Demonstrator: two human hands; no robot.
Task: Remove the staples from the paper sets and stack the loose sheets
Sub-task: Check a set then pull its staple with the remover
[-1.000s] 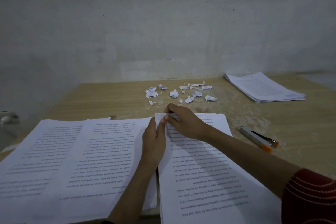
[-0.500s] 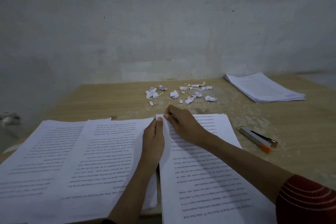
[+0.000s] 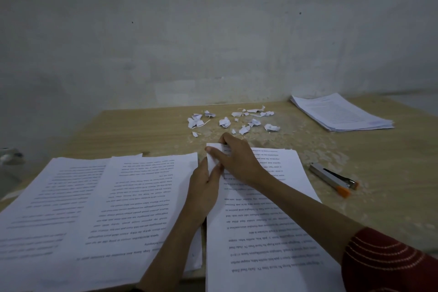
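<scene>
Both pinch paper set (image 3: 260, 244) far corner: left hand (image 3: 205, 187), right hand (image 3: 239, 161).

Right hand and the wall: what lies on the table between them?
Torn scraps lie on the table between the right hand, which pinches the paper corner, and the wall; the head view shows it.

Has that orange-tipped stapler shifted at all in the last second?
No. The stapler keeps the same spot on the table, judged against the far paper stack.
</scene>
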